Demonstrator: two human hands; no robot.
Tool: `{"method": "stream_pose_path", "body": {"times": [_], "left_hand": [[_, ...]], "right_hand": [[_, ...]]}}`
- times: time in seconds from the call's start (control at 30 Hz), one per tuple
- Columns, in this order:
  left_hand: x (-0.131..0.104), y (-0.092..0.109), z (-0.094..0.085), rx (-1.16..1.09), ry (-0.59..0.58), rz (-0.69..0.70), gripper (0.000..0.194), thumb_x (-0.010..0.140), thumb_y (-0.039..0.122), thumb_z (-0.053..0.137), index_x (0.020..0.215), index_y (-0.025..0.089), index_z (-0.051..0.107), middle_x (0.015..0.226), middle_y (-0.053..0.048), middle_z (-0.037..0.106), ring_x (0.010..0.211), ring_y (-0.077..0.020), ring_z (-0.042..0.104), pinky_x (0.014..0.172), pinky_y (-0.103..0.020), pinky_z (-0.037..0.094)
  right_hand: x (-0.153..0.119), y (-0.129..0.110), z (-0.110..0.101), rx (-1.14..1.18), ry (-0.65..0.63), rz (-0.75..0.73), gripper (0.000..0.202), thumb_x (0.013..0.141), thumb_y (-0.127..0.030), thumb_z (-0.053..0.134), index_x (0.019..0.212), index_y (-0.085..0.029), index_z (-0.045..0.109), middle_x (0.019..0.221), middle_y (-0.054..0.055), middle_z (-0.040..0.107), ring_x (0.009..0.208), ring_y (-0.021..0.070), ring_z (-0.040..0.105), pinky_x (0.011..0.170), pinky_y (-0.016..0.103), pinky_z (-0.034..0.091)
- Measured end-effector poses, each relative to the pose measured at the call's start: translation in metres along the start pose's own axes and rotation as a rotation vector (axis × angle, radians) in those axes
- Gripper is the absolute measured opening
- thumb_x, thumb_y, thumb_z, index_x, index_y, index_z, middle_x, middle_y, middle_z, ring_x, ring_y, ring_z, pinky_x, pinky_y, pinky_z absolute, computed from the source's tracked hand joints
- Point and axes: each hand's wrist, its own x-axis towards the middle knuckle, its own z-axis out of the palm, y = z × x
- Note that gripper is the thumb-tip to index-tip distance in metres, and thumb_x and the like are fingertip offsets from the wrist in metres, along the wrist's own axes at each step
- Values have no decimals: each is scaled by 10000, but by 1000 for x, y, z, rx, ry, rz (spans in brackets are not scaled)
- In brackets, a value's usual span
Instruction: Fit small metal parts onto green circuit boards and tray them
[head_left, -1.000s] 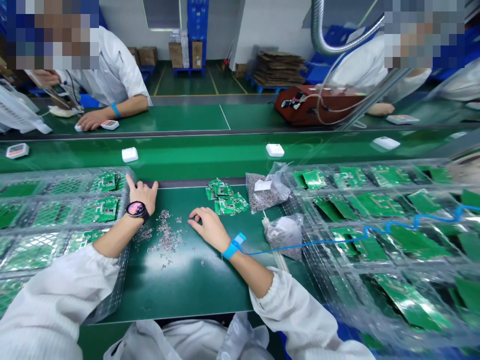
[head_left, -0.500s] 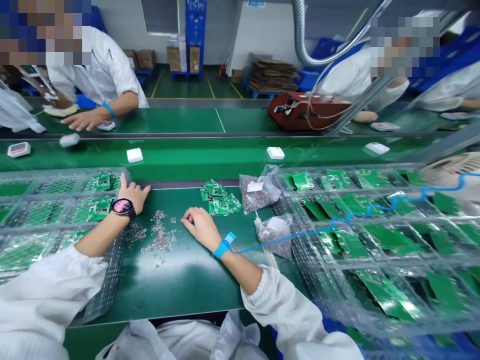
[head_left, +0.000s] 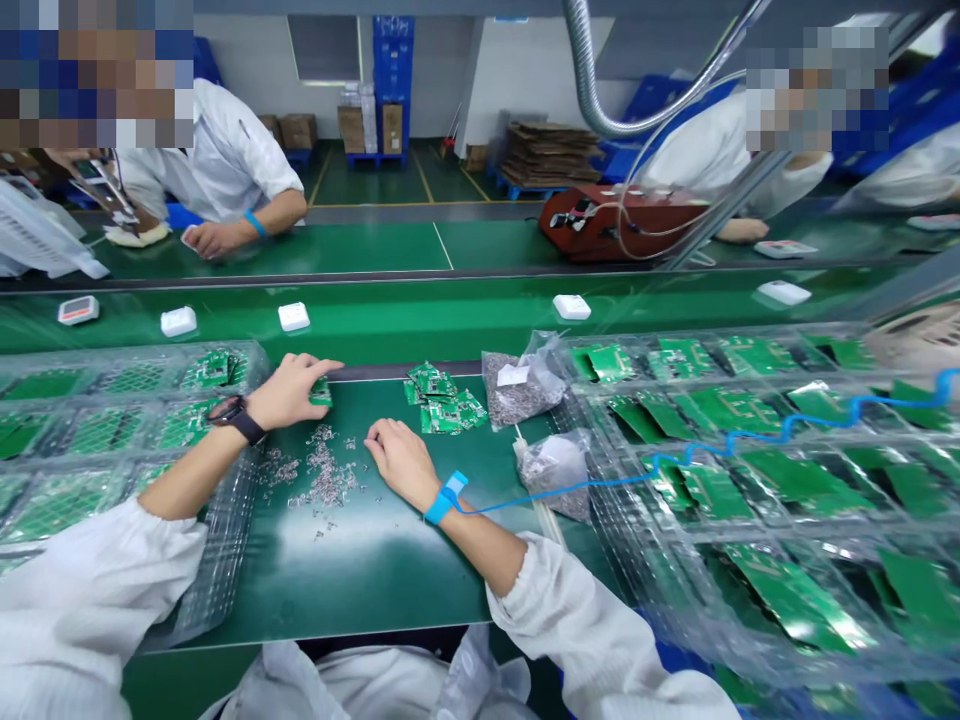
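Note:
My left hand (head_left: 289, 392) is above the right edge of the left tray, pinching a small green circuit board (head_left: 321, 392) between thumb and fingers. Just below that board lies a loose heap of tiny metal parts (head_left: 326, 475) on the green bench (head_left: 352, 580). At the heap's right side, my right hand (head_left: 401, 458) rests low over the bench, fingers curled together; whatever is in them, if anything, is hidden. A blue wrist strap (head_left: 448, 497) with a coiled cord is on that wrist. Beyond it sits a small pile of circuit boards (head_left: 450, 410).
Clear plastic trays of boards stand left (head_left: 225, 560) and right (head_left: 660, 560). Two bags of small parts, one upper (head_left: 517, 395) and one lower (head_left: 555, 470), lie beside the right tray. White devices (head_left: 294, 317) sit on the green conveyor (head_left: 435, 320). Co-workers sit opposite.
My left hand has moved right from the left tray and now holds a circuit board. My right hand has barely moved. White devices on the conveyor have shifted right; a co-worker's hand has drawn back.

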Motion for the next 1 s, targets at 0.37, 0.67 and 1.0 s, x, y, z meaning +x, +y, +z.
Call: {"method": "stream_pose_path", "body": {"times": [0.37, 0.67, 1.0], "left_hand": [[9, 44, 38, -582, 222, -104, 484, 723, 505, 805, 1118, 245, 700, 1178, -72, 689, 1174, -321, 572, 1023, -471, 444], [8, 56, 42, -988, 141, -134, 438, 669, 464, 863, 1002, 222, 712, 1104, -53, 730, 1095, -272, 646, 1027, -451, 464], [8, 58, 40, -1190, 245, -182, 583, 657, 316, 870, 1160, 191, 604, 1098, -82, 740, 1047, -265, 711, 978, -451, 530]], "right_hand": [[2, 6, -6, 503, 97, 106, 159, 975, -273, 531, 1043, -231, 669, 820, 4, 732, 727, 173, 667, 733, 284, 489], [5, 11, -4, 688, 139, 166, 174, 940, -316, 571, 1006, -221, 701, 880, 43, 770, 786, 194, 703, 794, 330, 550], [8, 14, -8, 907, 246, 311, 312, 883, -443, 666, 1091, -210, 665, 928, 74, 778, 803, 200, 728, 668, 294, 544]]}}
